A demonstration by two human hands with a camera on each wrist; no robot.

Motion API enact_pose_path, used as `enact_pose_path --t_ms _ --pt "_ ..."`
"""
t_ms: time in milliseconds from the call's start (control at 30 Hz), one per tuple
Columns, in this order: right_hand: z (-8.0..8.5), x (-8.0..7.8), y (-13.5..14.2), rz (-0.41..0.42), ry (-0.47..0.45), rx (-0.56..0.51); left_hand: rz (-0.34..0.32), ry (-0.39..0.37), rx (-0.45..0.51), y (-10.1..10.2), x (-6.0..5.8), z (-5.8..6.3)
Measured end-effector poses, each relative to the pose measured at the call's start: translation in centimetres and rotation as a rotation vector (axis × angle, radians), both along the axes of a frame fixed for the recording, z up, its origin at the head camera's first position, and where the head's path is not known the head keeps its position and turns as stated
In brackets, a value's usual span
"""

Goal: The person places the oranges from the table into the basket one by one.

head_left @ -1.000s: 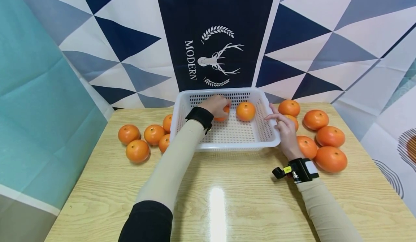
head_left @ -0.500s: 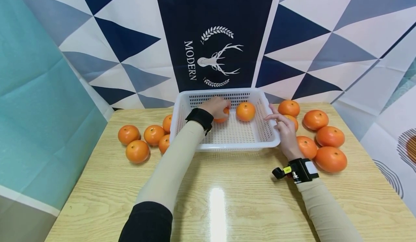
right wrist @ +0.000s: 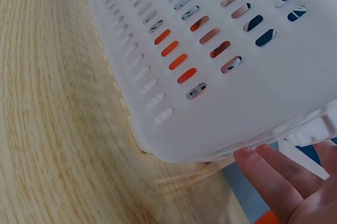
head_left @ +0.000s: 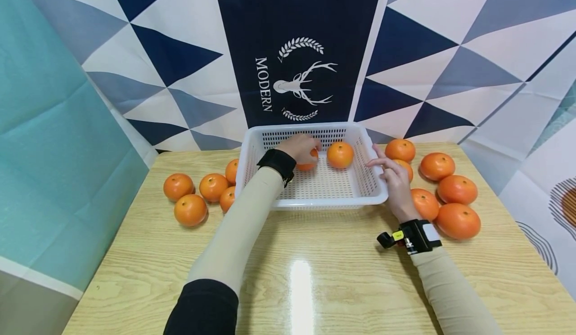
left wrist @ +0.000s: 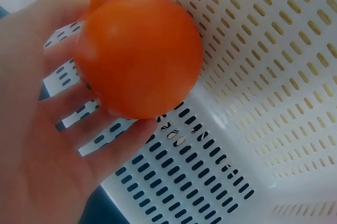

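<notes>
Inside a white perforated plastic basket (head_left: pixel 321 202), my left hand (head_left: pixel 299 147) holds an orange (left wrist: pixel 139 56). In the left wrist view its fingers curl round the fruit's side and underside, near the basket's slotted wall. The hand hides part of this orange in the head view. A second orange (head_left: pixel 340 154) lies in the basket to its right. My right hand (head_left: pixel 396 185) is at the basket's right rim. Its extended fingertips (right wrist: pixel 247 160) touch the rim from outside, as the right wrist view shows.
Several oranges (head_left: pixel 191 209) lie on the wooden table (head_left: pixel 324 270) left of the basket. More oranges (head_left: pixel 458 220) are grouped at the right, close beside my right hand. Behind the basket hangs a patterned cloth (head_left: pixel 297 40); a teal cloth (head_left: pixel 58 125) hangs at the left.
</notes>
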State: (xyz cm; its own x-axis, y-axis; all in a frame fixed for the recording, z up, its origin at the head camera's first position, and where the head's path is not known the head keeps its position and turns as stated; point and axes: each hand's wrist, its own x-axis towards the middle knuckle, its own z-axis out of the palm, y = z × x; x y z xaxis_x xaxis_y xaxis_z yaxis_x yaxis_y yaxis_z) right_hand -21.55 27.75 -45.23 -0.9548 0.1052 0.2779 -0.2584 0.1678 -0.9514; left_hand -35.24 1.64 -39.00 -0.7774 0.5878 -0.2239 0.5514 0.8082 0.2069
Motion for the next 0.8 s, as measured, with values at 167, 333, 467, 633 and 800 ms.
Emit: enact_pose_path --t_ms 167,333,467,633,800 --pt "-0.1 0.0 0.0 0.0 0.006 0.008 0.012 -0.008 -0.003 0.0 0.2 0.5" --pt "-0.1 -0.1 0.0 -0.004 0.003 0.012 -0.003 0.001 -0.005 -0.1 -0.3 0.7" --pt "0.0 0.0 0.0 -0.01 -0.002 0.007 -0.039 0.024 0.0 -0.3 -0.2 1.6" --pt "0.0 0.0 0.0 -0.01 -0.013 0.009 -0.084 0.072 0.016 -0.6 0.7 3.5" --pt "-0.1 -0.1 0.1 -0.005 -0.013 0.009 -0.082 0.111 0.01 -0.9 0.9 4.7"
